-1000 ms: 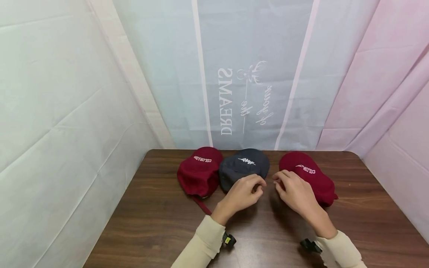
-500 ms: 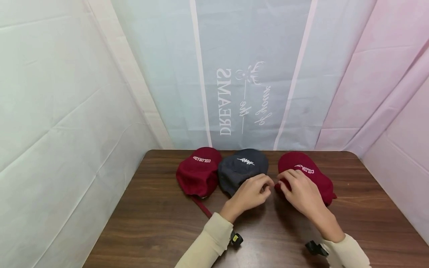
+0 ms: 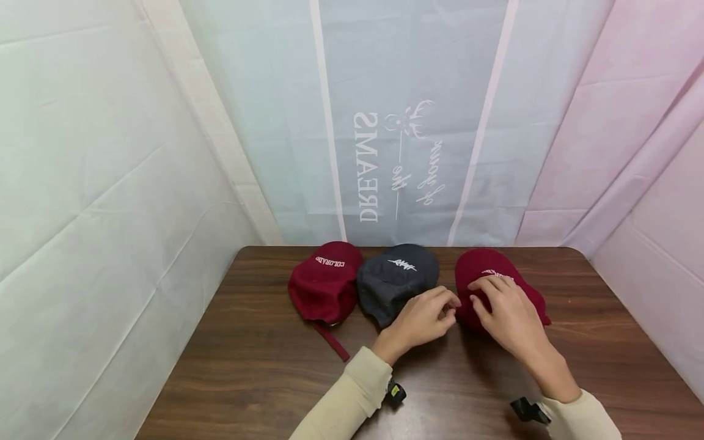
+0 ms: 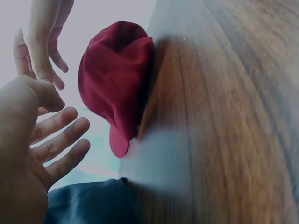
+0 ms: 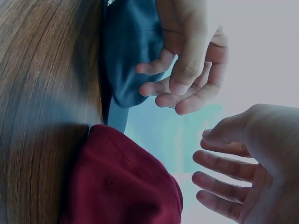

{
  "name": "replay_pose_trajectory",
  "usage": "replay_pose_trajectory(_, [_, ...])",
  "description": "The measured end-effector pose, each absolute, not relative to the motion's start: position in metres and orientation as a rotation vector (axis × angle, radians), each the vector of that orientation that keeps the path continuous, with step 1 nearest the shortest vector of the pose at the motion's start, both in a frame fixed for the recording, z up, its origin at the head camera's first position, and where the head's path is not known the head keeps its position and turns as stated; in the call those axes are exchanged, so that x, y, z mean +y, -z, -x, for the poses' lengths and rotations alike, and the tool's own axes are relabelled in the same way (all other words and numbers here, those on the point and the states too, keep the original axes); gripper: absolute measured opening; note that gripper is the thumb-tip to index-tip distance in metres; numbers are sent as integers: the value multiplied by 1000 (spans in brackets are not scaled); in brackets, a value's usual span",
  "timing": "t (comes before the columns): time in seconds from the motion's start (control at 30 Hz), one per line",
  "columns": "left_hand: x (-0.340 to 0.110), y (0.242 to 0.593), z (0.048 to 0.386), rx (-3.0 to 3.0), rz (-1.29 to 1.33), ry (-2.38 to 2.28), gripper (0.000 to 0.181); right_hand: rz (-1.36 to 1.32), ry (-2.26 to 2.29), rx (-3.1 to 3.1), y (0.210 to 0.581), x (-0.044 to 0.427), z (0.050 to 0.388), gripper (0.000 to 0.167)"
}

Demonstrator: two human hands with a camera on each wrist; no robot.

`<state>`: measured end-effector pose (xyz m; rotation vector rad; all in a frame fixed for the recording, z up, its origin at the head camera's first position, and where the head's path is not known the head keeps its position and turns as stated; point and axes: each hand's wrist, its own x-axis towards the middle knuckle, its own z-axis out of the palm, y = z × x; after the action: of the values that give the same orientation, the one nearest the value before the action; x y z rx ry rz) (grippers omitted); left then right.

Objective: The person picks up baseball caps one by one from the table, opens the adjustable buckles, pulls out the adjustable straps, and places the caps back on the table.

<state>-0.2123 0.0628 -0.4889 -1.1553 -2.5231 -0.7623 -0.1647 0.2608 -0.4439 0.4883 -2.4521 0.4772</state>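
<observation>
Three caps lie in a row at the far side of the wooden table. A maroon cap with white lettering is on the left, its strap trailing toward the front. Beside it, touching, sits a dark grey-blue cap. The other maroon cap lies apart on the right. My left hand hovers in front of the dark cap, fingers loosely bent and holding nothing. Over the right maroon cap hangs my right hand, covering part of its lettering. In the right wrist view its loosely spread fingers are clear of the maroon cap.
The brown wooden table ends at a pale blue printed cloth behind the caps. White cloth hangs at the left, pinkish cloth at the right. Black wrist cameras sit under both cuffs.
Both hands have drifted right. My right hand has passed further over the right maroon cap, and my left hand has moved away from the dark cap's middle. The caps stay in place.
</observation>
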Motion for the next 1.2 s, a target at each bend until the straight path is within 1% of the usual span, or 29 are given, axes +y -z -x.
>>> replay_pose_trajectory(0.23, [72, 492, 213, -2498, 1141, 725, 19, -469, -479, -2462, 447, 269, 162, 31])
replay_pose_trajectory(0.5, [80, 492, 214, -2481, 1115, 618, 25, -451, -472, -2472, 450, 280, 158, 36])
replay_pose_trajectory(0.83, [92, 493, 211, -2447, 1143, 501, 29, -404, -452, -2522, 451, 293, 152, 41])
replay_pose_trajectory(1.1, [103, 496, 209, -2473, 1157, 435, 42, -376, -450, -2571, 454, 301, 148, 43])
replay_pose_trajectory(1.2, [107, 495, 208, -2472, 1175, 423, 44, -394, -419, -2574, 457, 305, 147, 50])
